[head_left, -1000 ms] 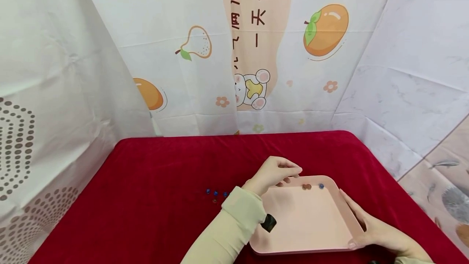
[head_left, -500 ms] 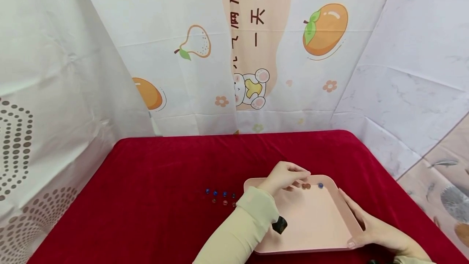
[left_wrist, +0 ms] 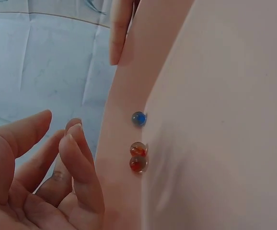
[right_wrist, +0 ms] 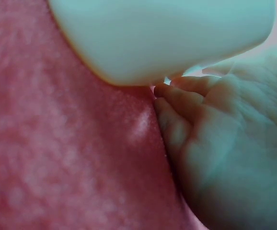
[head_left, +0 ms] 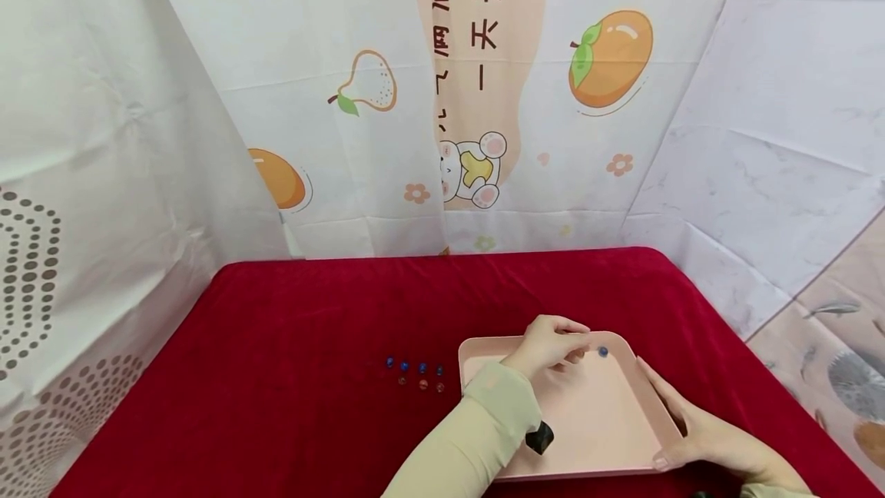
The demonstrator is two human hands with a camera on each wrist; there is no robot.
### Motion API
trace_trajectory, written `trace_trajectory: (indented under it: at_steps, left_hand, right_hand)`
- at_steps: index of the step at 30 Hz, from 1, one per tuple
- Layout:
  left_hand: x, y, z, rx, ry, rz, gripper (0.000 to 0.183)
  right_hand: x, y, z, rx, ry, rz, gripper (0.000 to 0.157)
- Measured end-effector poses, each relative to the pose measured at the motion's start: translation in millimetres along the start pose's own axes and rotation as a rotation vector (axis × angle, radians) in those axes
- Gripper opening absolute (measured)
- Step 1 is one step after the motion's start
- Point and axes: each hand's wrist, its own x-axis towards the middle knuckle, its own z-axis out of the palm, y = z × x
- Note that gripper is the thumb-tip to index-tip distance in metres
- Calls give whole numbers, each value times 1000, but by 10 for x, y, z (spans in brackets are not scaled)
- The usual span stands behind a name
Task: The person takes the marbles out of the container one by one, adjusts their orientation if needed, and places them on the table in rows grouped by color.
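A pink tray (head_left: pixel 601 421) lies at the right of the table. Along its far wall rest a blue marble (left_wrist: pixel 139 118) and two red-orange marbles (left_wrist: pixel 138 157) that touch each other; in the head view my left hand hides the red-orange pair. Over that far rim reaches my left hand (head_left: pixel 555 344), its fingers bent loosely and nothing visible between them in the left wrist view. My right hand (head_left: pixel 705 433) grips the tray's right side, thumb on the near corner and fingers stretched along the outer wall. The right wrist view shows these fingers (right_wrist: pixel 179 103) against the tray's side.
Left of the tray on the red cloth (head_left: pixel 276 375) lie two rows of marbles: several blue ones (head_left: pixel 422 367) behind and three reddish ones (head_left: pixel 423 385) in front. Printed curtains (head_left: pixel 346 152) hang behind the table and at both sides.
My left hand has moved rightward along the tray's far rim and now covers the red-orange marbles. The rows on the cloth have come fully into sight. The right hand has kept its hold.
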Motion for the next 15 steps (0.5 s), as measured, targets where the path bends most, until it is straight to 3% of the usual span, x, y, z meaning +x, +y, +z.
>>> trace_trajectory:
  at_steps: [5,15]
  left_hand:
    - [29,-61,53,-38,29,-45,8]
    - [70,-235,129,-56,46,-51,12]
  right_hand:
    - [12,21,23,-68,2,-121,111]
    - [17,27,10,-59,-5,-131,109]
